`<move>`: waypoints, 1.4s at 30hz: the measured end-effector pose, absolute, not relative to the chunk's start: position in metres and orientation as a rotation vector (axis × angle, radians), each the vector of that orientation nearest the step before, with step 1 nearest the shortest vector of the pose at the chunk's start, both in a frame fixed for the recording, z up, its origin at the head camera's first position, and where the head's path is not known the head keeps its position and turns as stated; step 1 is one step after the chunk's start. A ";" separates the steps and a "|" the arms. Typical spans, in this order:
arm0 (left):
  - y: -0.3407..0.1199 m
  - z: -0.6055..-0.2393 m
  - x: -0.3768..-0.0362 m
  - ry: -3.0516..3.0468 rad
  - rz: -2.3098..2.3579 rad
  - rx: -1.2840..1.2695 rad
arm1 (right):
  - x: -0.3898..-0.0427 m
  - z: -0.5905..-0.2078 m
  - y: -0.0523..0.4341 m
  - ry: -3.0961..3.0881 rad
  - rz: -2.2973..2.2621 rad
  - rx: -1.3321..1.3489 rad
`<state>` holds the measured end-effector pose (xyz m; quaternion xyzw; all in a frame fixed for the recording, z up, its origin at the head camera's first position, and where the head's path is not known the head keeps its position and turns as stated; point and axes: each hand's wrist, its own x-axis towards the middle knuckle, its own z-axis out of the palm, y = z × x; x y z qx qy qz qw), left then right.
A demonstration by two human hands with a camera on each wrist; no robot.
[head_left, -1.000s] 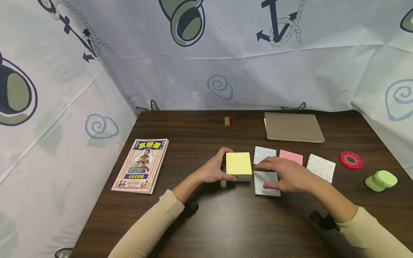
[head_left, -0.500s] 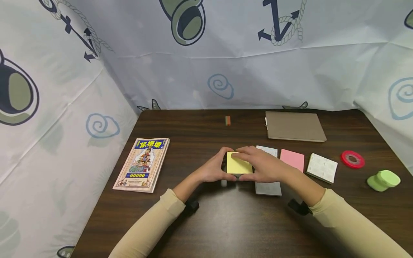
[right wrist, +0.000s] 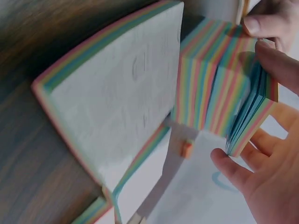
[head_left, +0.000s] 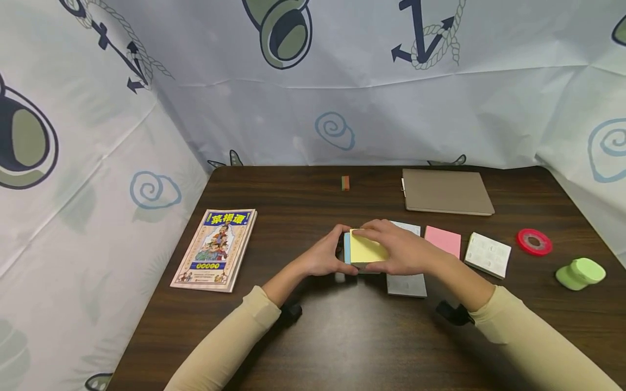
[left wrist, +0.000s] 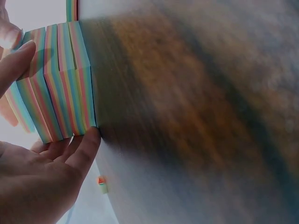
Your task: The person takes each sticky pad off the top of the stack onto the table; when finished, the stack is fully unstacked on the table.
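Note:
In the head view, a stack of sticky-note pads (left wrist: pixel 58 88) with striped, multicoloured edges stands mid-table. My left hand (head_left: pixel 320 256) holds its left side, thumb on the near face and fingers on the far face. My right hand (head_left: pixel 406 248) grips the yellow-topped sticky-note pad (head_left: pixel 365 251) on top from the right. That pad sits shifted right, and a strip of the blue-topped pad (head_left: pixel 346 248) under it shows at the left. In the right wrist view, sheets fan slightly apart below the gripped pad. Two white-topped pads (head_left: pixel 407 286) lie just right of the stack, partly behind my right hand.
To the right lie a pink pad (head_left: pixel 442 241), a white pad (head_left: pixel 488 255), a red tape roll (head_left: pixel 525 248) and a green object (head_left: pixel 580 273). A grey-brown folder (head_left: pixel 447 191) and a small orange-green block (head_left: pixel 345 183) lie behind. A book (head_left: pixel 215 250) lies left.
My right hand has moved left from the white pads onto the stack and taken hold of the top pad. The yellow-topped pad has slid slightly right, exposing blue beneath. My left hand stays put.

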<state>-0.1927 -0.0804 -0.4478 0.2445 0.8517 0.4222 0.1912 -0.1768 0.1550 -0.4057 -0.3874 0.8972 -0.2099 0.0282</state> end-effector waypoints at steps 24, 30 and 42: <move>-0.081 -0.450 -0.192 2.422 1.154 0.731 | -0.110 -0.441 0.282 2.929 -0.588 -0.850; -0.081 -0.450 -0.192 2.423 1.150 0.713 | -0.105 -0.454 0.287 2.941 -0.580 -0.865; -0.081 -0.449 -0.191 2.417 1.153 0.714 | -0.102 -0.458 0.283 3.028 -0.489 -1.000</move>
